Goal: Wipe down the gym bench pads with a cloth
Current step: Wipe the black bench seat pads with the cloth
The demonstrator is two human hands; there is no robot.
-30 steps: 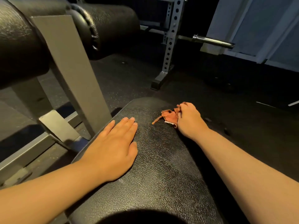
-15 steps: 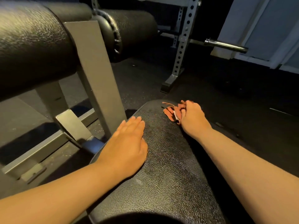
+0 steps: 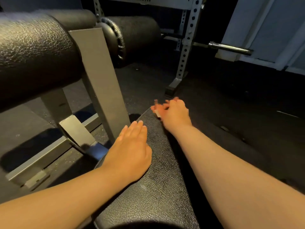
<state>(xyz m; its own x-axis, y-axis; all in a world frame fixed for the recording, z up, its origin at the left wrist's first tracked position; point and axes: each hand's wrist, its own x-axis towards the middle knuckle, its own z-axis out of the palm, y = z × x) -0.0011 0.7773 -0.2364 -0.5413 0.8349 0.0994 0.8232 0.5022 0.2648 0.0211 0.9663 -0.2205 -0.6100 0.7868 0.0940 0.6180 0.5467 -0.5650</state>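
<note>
Gripping a bunched orange cloth (image 3: 156, 108), the right hand (image 3: 175, 114) is seen at the far end of the black bench pad (image 3: 158, 187), fingers curled shut around the fabric. Cloth is blurred; part of it sticks out to the left of the knuckles, over the pad's far rounded edge. A pale tag or strip is noted at the cloth's lower edge, just above the pad surface.

Left hand (image 3: 131, 152) is laid flat, palm down, on the pad's left edge, fingers extended and held close together, nothing held. Fingertips are pointed toward the far end; the 2 hands are near each other but apart.

Pad surface is textured, grainy vinyl, with faint sheen down the middle. 2 black roller pads (image 3: 38, 53) are mounted on a grey steel upright (image 3: 99, 80) at upper left, well above the bench pad. Grey frame rails (image 3: 41, 156) are seen on the floor at left. A perforated rack post (image 3: 187, 45) is standing farther back on the dark rubber floor (image 3: 239, 96), with a chrome barbell sleeve (image 3: 230, 47) projecting to its right.
</note>
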